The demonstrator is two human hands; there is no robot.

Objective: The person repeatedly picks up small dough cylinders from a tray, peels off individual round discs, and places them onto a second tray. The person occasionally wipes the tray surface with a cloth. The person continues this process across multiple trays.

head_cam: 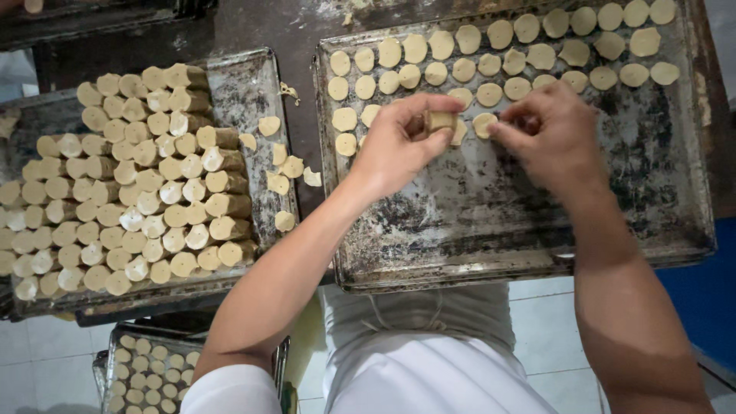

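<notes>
So the left hand (402, 146) is clamped on a short dough log (441, 121) over the baking tray (491, 230), right hand (548, 134) pinching a dough disc (483, 124) down beside the rows filling the tray's far edge.

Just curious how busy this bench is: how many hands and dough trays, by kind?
Hands: 2, left hand holding a dough roll, right hand on a dough disc
Tray of flat discs: 1
Tray of stacked rolls: 1
Lower tray by the floor: 1
Total: 5 (dark top-left edge not counted)
</notes>
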